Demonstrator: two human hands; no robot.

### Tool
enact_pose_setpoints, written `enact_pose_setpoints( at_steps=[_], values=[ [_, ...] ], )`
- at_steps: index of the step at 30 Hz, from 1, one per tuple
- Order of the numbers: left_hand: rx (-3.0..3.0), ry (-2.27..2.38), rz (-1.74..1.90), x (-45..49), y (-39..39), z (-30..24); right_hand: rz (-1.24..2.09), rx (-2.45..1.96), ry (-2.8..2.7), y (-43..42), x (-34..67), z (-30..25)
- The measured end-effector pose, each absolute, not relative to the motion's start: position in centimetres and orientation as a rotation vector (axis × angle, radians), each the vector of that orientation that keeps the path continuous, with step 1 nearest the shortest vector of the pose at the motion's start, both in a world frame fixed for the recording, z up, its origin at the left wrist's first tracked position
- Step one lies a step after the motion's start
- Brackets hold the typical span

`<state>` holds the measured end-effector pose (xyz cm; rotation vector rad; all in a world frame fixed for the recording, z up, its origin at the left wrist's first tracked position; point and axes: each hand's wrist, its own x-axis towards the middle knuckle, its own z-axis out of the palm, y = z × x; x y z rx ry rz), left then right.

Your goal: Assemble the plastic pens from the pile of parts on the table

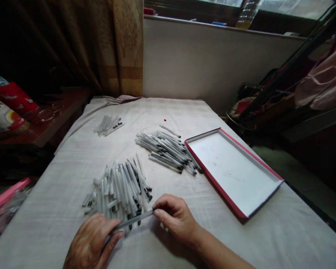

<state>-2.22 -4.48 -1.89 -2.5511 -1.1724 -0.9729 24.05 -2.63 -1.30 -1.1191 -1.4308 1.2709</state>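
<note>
Between my two hands, in front of the nearest pile, one pen is stretched, slightly tilted. My left hand pinches its left end between thumb and fingers. At its right end, my right hand grips with thumb and forefinger, hiding the tip. Just behind lies a loose pile of clear-barrelled pens and parts, some with black ends. Further back, a second pile of pens lies mostly side by side, black ends toward the lower right. A small group of clear tubes and black caps rests at the far left.
A shallow red-edged box lid with a white inside lies at the right. A tiny red piece sits near the back of the cloth-covered table. Cans stand on a side table at left, beside a pink-handled item.
</note>
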Motion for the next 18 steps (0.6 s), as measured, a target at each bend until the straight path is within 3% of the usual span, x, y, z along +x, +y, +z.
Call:
enact_pose_setpoints(
  at_steps=[18],
  values=[
    [-2.573, -1.191, -0.979, -2.06, -4.61, -1.72, 1.208, -1.109, -1.517, -2.66, 24.25, -1.62]
  ],
)
